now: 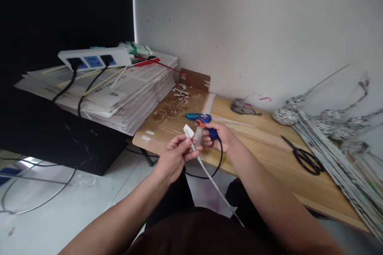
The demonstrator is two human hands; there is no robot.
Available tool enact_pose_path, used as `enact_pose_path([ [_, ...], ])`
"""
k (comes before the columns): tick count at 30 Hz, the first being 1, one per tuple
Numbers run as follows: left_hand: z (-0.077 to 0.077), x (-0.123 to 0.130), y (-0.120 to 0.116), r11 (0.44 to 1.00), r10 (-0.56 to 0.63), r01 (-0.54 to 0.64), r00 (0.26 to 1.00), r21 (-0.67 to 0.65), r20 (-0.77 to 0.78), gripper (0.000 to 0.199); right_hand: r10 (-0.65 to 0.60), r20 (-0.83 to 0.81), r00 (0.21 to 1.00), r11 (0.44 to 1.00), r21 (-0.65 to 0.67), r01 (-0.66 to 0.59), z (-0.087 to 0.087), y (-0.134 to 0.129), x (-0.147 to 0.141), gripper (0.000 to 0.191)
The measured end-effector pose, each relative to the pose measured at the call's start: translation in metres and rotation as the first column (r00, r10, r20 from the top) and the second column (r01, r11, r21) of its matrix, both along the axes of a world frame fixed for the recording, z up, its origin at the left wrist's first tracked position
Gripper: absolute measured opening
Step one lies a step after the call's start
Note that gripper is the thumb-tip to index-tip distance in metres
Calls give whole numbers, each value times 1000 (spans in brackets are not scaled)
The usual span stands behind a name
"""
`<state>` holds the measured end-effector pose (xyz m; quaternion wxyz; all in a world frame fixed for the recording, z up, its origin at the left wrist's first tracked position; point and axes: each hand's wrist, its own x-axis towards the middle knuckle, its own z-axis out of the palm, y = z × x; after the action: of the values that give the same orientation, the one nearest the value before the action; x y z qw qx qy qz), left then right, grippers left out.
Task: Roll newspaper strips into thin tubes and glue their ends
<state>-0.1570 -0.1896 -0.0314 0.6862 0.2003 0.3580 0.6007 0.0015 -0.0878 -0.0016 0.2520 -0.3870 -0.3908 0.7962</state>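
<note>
My left hand (178,152) pinches a thin rolled paper stick (211,178) near its upper end, where a pale paper flap (188,130) opens out. From there the stick slants down to the right, past my lap. In my right hand (220,137) is a blue glue gun (205,118) with an orange trigger, its nozzle pointing left over the brown board. The fingers are wrapped round its handle, and a black cord hangs from it. The two hands are close together, the glue gun just above and to the right of the flap.
Scraps litter the brown board (167,127) on the wooden table (254,147). At left, a power strip (95,59) rests on stacked newspapers (143,103). Black scissors (305,157), a grey cloth (241,106), long paper sticks (332,167) and woven paper pieces (289,110) occupy the right side.
</note>
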Motion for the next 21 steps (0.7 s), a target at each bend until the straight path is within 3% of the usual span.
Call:
enact_pose_path([
  [2,2,3,0,1000,-5,5,1000,-1,-6,23,-51,-98,994,998,-36,47,7,-15,9,34],
  [6,5,9,0,1000,-5,5,1000,8,-12,19,-159,-56,986,984,70,163,24,-36,26,35],
  [14,18,18,-3,1000,25,-25,999,17,-22,11,-146,-20,989,958,248,146,33,-79,55,36],
  [21,27,22,-6,998,46,-43,998,49,-52,12,-194,46,980,923,346,166,38,-96,64,31],
])
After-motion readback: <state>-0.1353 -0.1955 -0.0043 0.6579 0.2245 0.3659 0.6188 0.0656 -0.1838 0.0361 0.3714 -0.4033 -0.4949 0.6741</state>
